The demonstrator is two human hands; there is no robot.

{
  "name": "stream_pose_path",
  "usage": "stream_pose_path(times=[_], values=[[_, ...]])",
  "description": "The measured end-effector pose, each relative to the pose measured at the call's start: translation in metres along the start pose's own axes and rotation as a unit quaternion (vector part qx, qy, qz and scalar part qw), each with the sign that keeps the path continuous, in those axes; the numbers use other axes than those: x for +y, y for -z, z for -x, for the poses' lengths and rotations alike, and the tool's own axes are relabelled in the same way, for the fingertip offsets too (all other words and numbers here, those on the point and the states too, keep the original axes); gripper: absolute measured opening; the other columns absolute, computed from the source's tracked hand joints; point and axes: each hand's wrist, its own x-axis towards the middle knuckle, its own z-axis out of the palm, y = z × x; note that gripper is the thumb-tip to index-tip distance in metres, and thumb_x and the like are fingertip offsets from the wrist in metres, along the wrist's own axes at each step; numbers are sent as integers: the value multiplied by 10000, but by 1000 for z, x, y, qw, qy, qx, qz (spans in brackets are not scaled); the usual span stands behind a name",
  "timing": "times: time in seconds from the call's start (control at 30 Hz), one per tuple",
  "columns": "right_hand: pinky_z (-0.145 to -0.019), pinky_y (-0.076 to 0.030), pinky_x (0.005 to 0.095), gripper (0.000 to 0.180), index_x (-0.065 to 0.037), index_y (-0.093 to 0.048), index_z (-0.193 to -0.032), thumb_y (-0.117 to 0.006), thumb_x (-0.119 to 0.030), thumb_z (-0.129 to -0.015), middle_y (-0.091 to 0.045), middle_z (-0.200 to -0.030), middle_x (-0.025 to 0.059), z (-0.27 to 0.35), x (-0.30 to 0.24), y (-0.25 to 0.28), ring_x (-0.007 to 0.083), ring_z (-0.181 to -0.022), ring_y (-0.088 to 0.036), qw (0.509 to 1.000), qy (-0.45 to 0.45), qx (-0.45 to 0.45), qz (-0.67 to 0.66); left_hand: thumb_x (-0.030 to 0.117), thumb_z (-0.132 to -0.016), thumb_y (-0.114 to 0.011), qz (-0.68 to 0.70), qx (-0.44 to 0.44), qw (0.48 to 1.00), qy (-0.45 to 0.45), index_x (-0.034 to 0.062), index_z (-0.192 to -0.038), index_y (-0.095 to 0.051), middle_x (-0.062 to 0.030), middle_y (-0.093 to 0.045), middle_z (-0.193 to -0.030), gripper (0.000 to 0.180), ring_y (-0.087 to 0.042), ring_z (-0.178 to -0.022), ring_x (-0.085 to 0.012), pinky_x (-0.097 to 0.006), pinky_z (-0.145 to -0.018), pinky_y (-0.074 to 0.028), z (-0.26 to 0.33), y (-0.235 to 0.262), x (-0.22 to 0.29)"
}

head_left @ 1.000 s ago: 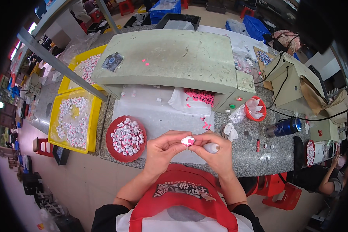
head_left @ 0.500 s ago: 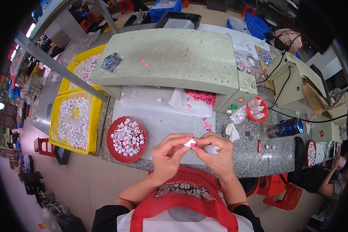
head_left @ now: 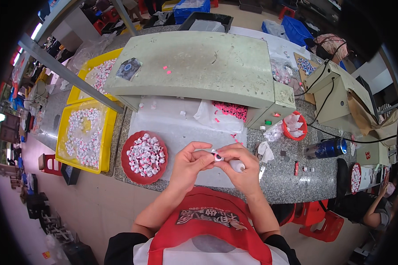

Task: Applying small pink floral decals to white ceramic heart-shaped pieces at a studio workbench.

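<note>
Between the fingertips of both hands is a small rounded white piece (head_left: 217,157) with a dark patch and a trace of pink. My left hand (head_left: 188,167) pinches it from the left with thumb and forefinger. From the right, my right hand (head_left: 244,170) grips the same piece, and a small white squeeze bottle (head_left: 237,166) is tucked in its palm. To the left stands a red bowl (head_left: 125,170) heaped with similar small white pieces marked in pink and black. Under the hands lies a white sheet (head_left: 163,121) on the speckled counter.
A pale green metal machine (head_left: 194,62) arches over the sheet, with pink bits (head_left: 231,110) beneath it. Yellow trays (head_left: 105,154) of white pieces stand left. On the right are a red cup (head_left: 304,135), crumpled tissue (head_left: 265,151) and a blue bottle (head_left: 326,148).
The small white piece has been turned, so a dark patch now shows where pink was uppermost. Both hands have shifted slightly, and the left fingers are more spread.
</note>
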Motion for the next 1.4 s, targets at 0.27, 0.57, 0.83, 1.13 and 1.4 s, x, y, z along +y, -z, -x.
stream_pose_path(times=[0.27,0.57,0.83,1.13,1.4], values=[[-544,-448,213,180,16,-603,-853,-667,25,-686,-602,-827,80,4,-9,3,125,-673,-590,970,-127,-64,-196,-97,-737,-585,-238,-32,959,-154,-46,-1018,-520,-131,-604,-821,293,-622,-754,-180,-226,-631,-511,25,-6,6],[-546,-455,211,174,38,-595,-887,-640,30,-720,-599,-809,90,3,-12,-4,126,-678,-590,945,-210,-48,-247,-75,-762,-573,-176,-4,975,-135,-33,-985,-527,-151,-620,-858,231,-628,-731,-178,-218,-597,-501,26,-5,5],[-577,-467,223,138,37,-605,-875,-624,35,-739,-596,-807,88,-7,-8,-10,125,-671,-580,950,-185,-78,-237,-50,-762,-578,-129,31,983,-127,-24,-967,-544,-149,-626,-835,210,-633,-708,-182,-216,-580,-495,20,1,0],[-525,-464,228,141,23,-598,-855,-630,45,-720,-587,-813,112,-12,22,-28,129,-632,-564,932,-261,-66,-243,-35,-764,-584,-132,64,985,-96,-25,-959,-556,-142,-628,-834,197,-631,-702,-177,-218,-572,-496,6,29,-8],[-501,-446,205,84,9,-590,-801,-635,-43,-751,-610,-764,69,-7,85,-71,97,-586,-551,897,-360,-104,-236,-41,-761,-582,-109,150,982,-20,-17,-962,-569,-119,-629,-833,202,-616,-693,-151,-235,-586,-500,-4,80,-22]])
